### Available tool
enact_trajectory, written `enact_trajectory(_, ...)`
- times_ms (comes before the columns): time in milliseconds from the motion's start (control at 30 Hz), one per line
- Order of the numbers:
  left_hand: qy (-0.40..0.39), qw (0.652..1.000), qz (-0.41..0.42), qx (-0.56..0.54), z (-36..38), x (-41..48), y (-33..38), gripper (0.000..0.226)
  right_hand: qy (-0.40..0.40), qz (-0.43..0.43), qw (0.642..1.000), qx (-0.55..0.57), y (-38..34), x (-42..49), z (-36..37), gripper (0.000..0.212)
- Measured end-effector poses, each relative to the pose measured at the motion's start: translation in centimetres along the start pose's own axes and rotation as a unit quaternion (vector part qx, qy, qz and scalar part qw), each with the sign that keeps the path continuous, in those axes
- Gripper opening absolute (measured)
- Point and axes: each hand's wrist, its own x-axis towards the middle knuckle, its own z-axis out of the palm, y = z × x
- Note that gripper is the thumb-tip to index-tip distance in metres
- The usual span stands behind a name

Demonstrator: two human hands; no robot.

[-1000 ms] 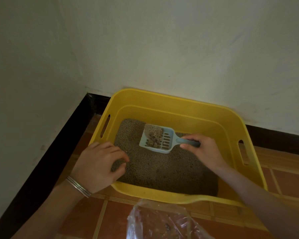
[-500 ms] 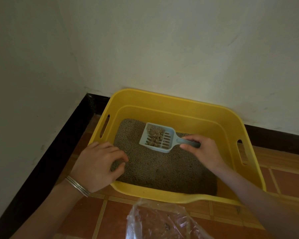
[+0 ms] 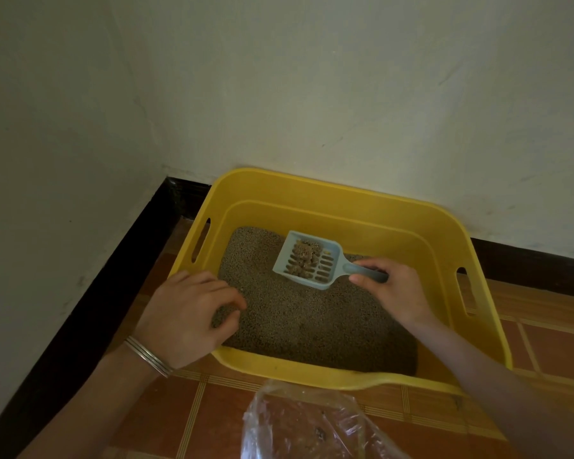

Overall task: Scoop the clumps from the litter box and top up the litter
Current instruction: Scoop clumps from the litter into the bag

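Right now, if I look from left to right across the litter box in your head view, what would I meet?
bracelet → left hand → scoop carrying clumps → right hand gripping its handle → right-side handle slot

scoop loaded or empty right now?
Loaded. Brown clumps sit in the slotted scoop, which is over the litter with its open face up; the right hand grips its handle.
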Motion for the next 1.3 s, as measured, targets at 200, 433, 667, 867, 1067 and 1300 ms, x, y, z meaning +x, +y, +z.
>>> enact_trajectory(200,-0.001,1.000,0.000,0.000,0.1,0.0,0.0,0.028,-0.012,0.002,1.000,-0.001,-0.1,0.1,0.2,0.028)
enact_trajectory(433,-0.010,1.000,-0.004,0.007,0.1,0.0,-0.1,0.028,-0.023,0.015,0.999,0.022,0.0,0.0,0.0,0.027)
enact_trajectory(667,-0.011,1.000,-0.007,0.013,0.3,-0.7,0.1,0.028,0.009,0.004,1.000,0.018,-0.6,-1.5,-1.1,0.028)
enact_trajectory(867,-0.033,0.998,0.009,0.044,0.3,-1.5,0.2,0.030,0.009,0.043,0.999,0.019,-1.2,-3.6,-3.3,0.026)
enact_trajectory(1067,-0.029,0.998,0.049,0.028,0.3,-2.8,1.4,0.030,0.001,0.039,0.998,0.047,-3.3,-8.7,-5.8,0.019)
enact_trajectory(1300,0.012,0.985,0.169,-0.017,0.6,-6.5,2.8,0.031,-0.021,0.014,0.997,0.075,-5.2,-16.5,-8.8,0.039)
